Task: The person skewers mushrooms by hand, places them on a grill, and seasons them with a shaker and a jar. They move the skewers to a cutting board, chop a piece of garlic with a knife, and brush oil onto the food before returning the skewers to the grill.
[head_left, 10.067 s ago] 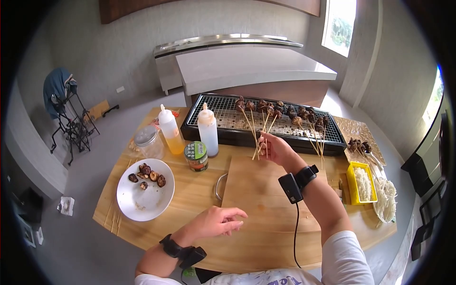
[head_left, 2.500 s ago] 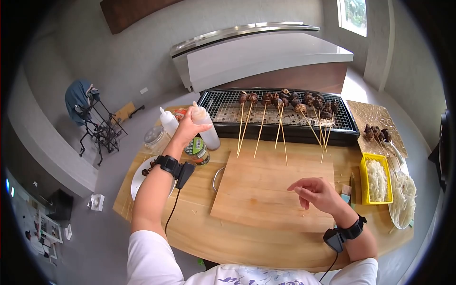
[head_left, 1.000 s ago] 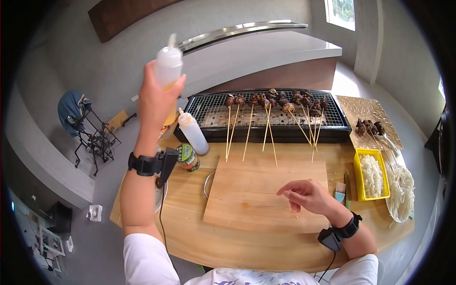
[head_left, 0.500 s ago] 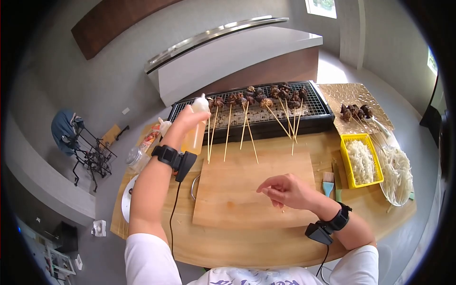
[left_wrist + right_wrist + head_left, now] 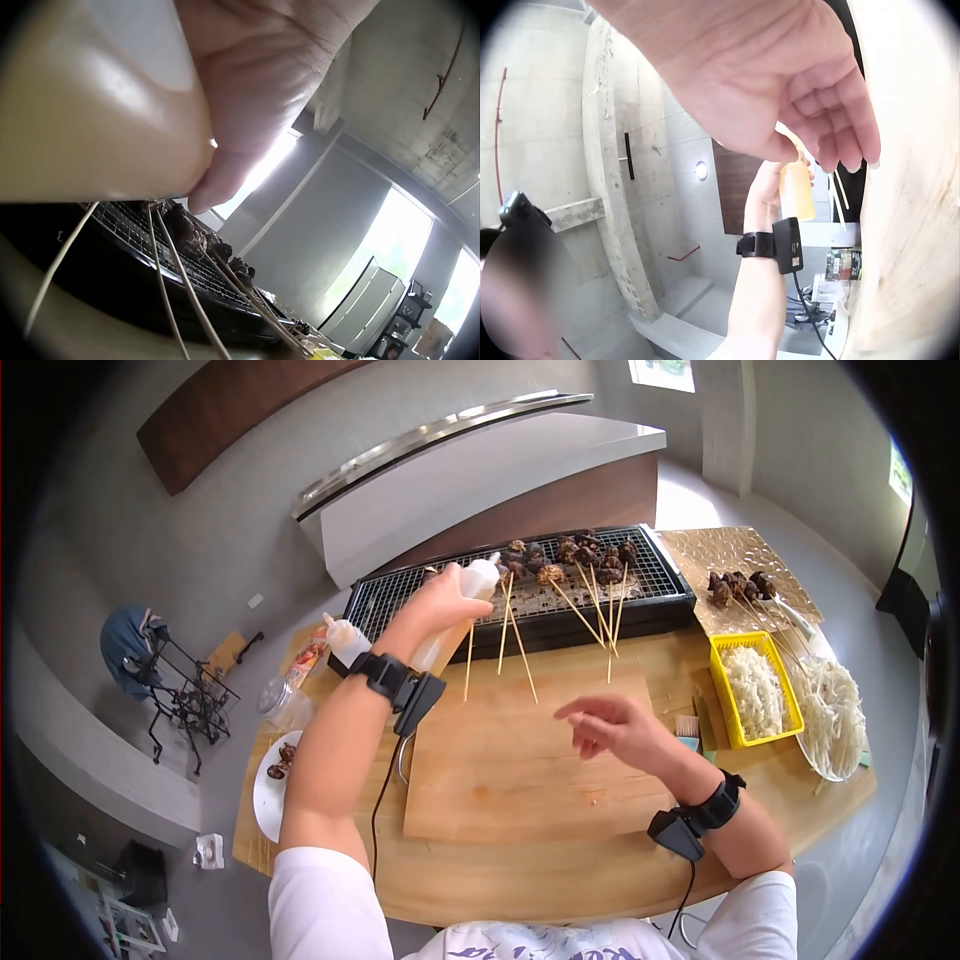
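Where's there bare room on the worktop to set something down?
The cutting board, left of the right hand and nearer than the skewer sticks, looks bare; so does the table strip between board and person. Crowded: right side, with yellow basket and brush; back left, with standing bottle and clear jar.

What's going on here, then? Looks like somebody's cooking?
A person's left hand grips a clear squeeze bottle of yellow liquid, tilted at the near edge of a long black grill. Wooden skewers of dark, mushroom-like pieces lie across its wire rack. The right hand, holding nothing, hovers over a flat wooden board. Whether any liquid is coming out, I can't tell.
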Motion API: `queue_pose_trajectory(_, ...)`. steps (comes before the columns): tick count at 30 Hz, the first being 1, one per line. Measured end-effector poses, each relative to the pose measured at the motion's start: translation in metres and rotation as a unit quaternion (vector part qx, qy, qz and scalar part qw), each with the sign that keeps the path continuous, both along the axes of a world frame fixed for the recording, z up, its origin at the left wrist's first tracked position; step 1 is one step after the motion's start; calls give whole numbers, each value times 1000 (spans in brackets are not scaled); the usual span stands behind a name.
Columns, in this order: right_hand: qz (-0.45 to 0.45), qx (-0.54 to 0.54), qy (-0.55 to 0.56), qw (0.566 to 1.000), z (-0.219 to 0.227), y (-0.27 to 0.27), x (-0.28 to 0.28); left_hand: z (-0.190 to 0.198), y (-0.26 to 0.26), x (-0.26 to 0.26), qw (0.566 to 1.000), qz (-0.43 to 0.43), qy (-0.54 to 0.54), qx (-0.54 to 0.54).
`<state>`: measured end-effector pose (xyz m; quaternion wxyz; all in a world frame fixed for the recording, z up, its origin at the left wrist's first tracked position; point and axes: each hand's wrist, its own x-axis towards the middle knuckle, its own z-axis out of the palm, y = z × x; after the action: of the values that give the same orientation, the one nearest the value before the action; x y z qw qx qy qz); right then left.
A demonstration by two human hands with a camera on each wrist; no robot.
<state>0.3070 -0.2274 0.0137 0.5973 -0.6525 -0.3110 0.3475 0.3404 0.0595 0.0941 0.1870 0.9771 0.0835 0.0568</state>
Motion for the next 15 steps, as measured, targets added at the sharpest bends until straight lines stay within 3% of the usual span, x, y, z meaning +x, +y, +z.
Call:
queue_pose_trajectory(4,-61,40,55,996,7,13,14,10,3,-15,995,48,-47,-71)
queue_pose_trajectory(7,-93,43,91,991,4,35,23,30,10,-46,965,15,-206,-159)
queue_pose_trajectory(10,-82,20,138,987,3,61,22,44,14,-85,942,-9,-262,-211)
queue_pose_trajectory(15,-153,16,189,970,0,81,14,40,19,-142,926,-8,-238,-292)
